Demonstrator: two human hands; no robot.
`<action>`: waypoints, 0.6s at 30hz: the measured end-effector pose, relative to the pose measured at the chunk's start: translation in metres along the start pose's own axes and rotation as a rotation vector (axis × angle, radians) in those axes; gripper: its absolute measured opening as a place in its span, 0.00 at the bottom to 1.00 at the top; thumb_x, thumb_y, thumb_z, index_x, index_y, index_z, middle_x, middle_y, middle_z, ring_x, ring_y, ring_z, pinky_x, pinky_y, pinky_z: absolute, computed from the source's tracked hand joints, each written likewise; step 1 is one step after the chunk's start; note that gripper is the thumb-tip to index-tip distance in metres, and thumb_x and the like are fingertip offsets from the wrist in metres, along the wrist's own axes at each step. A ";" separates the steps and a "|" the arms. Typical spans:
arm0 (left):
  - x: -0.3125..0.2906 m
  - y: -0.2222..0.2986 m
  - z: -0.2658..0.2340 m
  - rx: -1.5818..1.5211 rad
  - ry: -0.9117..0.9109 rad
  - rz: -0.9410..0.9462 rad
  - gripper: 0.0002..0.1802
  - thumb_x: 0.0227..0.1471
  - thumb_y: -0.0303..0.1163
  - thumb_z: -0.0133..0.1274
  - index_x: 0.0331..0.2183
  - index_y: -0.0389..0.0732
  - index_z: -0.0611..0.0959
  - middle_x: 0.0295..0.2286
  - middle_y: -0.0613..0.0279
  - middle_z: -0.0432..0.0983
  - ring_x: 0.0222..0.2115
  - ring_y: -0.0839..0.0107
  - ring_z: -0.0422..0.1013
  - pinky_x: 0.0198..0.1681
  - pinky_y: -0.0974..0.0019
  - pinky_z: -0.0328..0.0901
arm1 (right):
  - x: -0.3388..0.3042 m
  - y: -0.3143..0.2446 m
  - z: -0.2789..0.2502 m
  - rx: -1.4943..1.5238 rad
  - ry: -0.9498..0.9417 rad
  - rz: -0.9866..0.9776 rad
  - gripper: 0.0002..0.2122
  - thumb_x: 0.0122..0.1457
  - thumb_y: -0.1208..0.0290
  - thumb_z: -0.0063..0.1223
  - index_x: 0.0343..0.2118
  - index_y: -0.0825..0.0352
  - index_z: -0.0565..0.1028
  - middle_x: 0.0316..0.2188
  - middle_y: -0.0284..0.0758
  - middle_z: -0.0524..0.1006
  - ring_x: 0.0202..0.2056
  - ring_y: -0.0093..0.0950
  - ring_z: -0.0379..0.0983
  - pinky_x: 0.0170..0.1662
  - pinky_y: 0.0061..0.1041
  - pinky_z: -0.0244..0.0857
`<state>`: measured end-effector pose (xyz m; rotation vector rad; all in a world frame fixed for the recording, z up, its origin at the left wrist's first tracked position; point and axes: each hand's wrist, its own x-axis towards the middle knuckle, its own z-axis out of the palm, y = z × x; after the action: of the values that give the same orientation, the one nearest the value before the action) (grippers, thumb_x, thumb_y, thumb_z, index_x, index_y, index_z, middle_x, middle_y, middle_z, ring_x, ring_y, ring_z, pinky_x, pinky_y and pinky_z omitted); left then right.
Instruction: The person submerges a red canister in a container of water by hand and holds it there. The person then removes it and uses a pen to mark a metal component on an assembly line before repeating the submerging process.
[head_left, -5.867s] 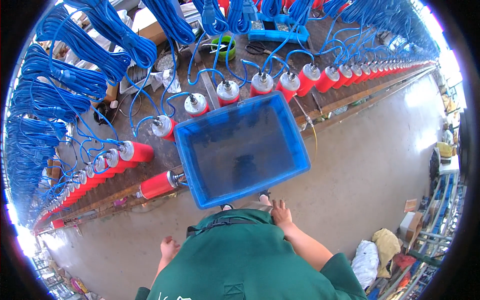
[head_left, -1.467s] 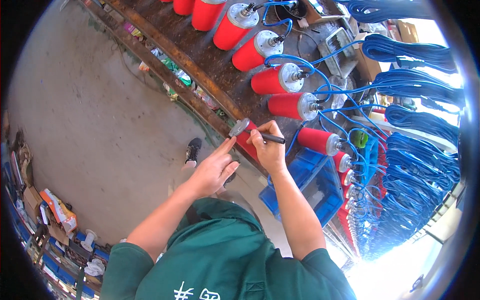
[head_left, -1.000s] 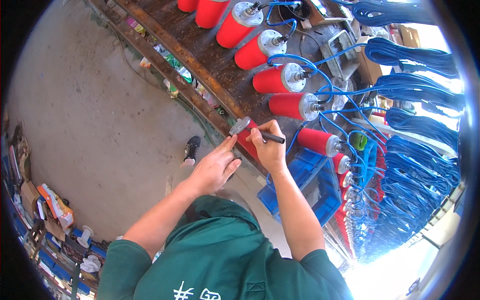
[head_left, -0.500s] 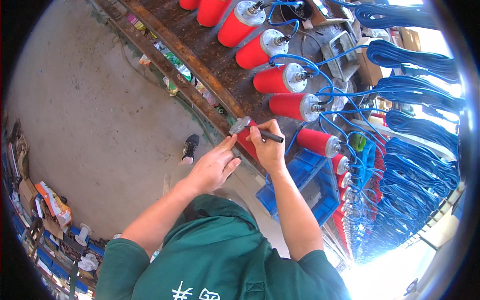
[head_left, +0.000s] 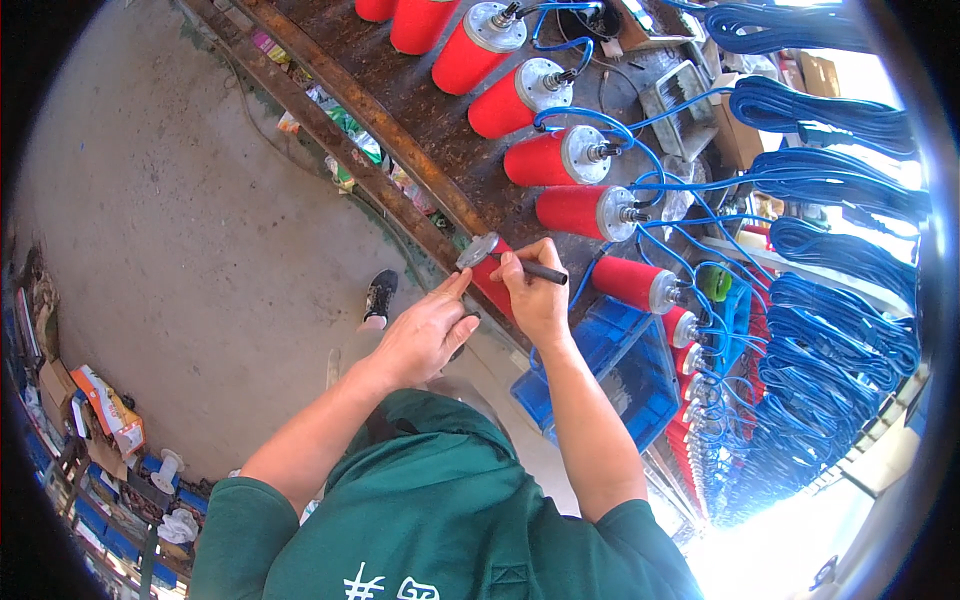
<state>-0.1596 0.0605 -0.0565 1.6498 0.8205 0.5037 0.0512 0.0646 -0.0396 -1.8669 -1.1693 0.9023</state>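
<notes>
A red cylinder point(head_left: 492, 287) with a grey metal end cap point(head_left: 477, 251) lies at the bench edge, in front of me. My right hand point(head_left: 538, 303) is closed round a black marker pen point(head_left: 546, 272), its tip end pointing at the cylinder near the cap. With its fingers stretched out, my left hand point(head_left: 424, 335) rests its fingertips against the cap's near side. Part of the cylinder is hidden behind my right hand. Just beyond lies another red cylinder point(head_left: 572, 211), its metal end and short shaft facing right.
More red cylinders run along the dark bench point(head_left: 420, 130), with blue cables leading to coiled blue bundles point(head_left: 835, 185) on the right. A blue plastic crate point(head_left: 655, 405) stands right of my right forearm. A rusty metal rail point(head_left: 370, 118) borders the bench; boxes point(head_left: 110, 410) sit lower left.
Both hands, the pen and the cylinder keep nearly the same places. The whole view has shifted very slightly.
</notes>
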 end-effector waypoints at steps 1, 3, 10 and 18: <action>0.000 0.000 0.000 -0.001 0.004 0.005 0.20 0.70 0.38 0.51 0.32 0.29 0.77 0.67 0.32 0.59 0.69 0.42 0.57 0.69 0.53 0.57 | 0.000 -0.001 0.000 0.000 0.001 0.000 0.10 0.64 0.72 0.65 0.34 0.70 0.73 0.22 0.40 0.83 0.24 0.23 0.79 0.29 0.26 0.70; 0.000 -0.002 0.001 0.008 0.028 0.023 0.21 0.69 0.39 0.52 0.31 0.30 0.77 0.66 0.32 0.60 0.68 0.41 0.59 0.68 0.52 0.60 | 0.001 -0.002 0.000 -0.027 -0.020 0.014 0.10 0.64 0.72 0.65 0.34 0.70 0.73 0.23 0.40 0.83 0.25 0.22 0.79 0.29 0.25 0.70; 0.000 -0.004 0.002 0.010 0.048 0.034 0.21 0.69 0.40 0.53 0.30 0.31 0.78 0.65 0.33 0.62 0.66 0.40 0.61 0.66 0.51 0.62 | 0.005 0.004 -0.001 -0.165 -0.031 0.004 0.10 0.64 0.72 0.65 0.33 0.70 0.73 0.21 0.39 0.81 0.25 0.22 0.80 0.29 0.25 0.71; -0.001 -0.003 -0.003 -0.005 -0.008 0.004 0.19 0.69 0.37 0.52 0.33 0.29 0.78 0.66 0.31 0.60 0.68 0.42 0.58 0.68 0.52 0.58 | -0.013 -0.019 -0.021 0.298 0.069 0.134 0.09 0.69 0.71 0.59 0.38 0.69 0.70 0.29 0.37 0.81 0.32 0.23 0.81 0.38 0.24 0.77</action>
<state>-0.1631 0.0616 -0.0587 1.6474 0.8099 0.5013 0.0566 0.0534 -0.0114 -1.7313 -0.8260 1.0173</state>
